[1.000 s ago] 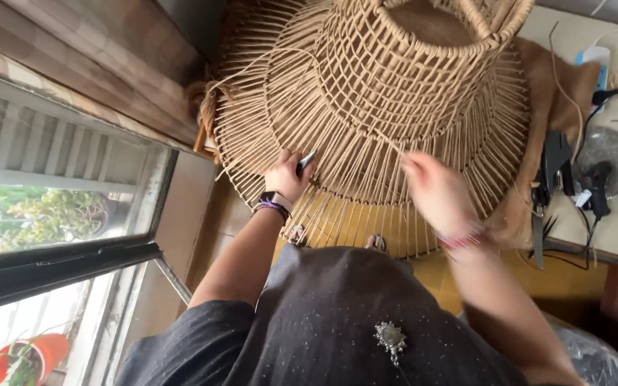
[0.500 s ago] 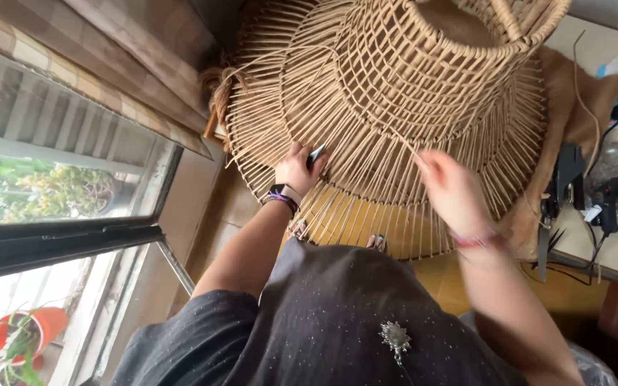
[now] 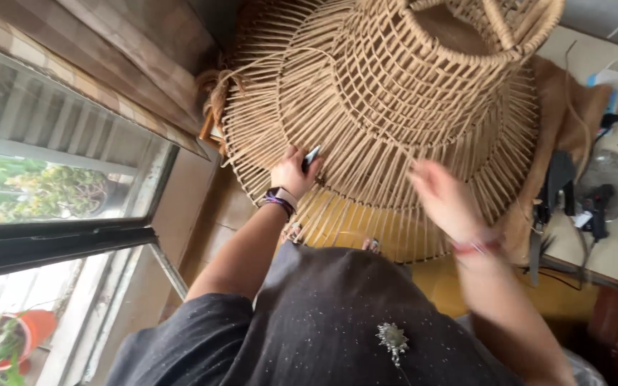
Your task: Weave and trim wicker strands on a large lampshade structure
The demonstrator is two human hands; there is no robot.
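Wickerwork fills the view: a large tan woven rattan lampshade frame [image 3: 395,121], tiered and standing just ahead of the person. The left hand [image 3: 291,171] rests on its lower rim, fingers closed round a small dark tool [image 3: 311,157]. The right hand [image 3: 441,196] is blurred; its fingers' state cannot be told. Likely light, springy, brittle; hold it by the thick rim.

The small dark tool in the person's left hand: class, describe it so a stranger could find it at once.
Start at the big tan woven cane lampshade frame filling the upper middle. At its lower left rim the left hand, with a dark watch and purple band on the wrist, presses against the spokes. The small dark slim tool pokes from its fingers, the only dark piece among pale cane.
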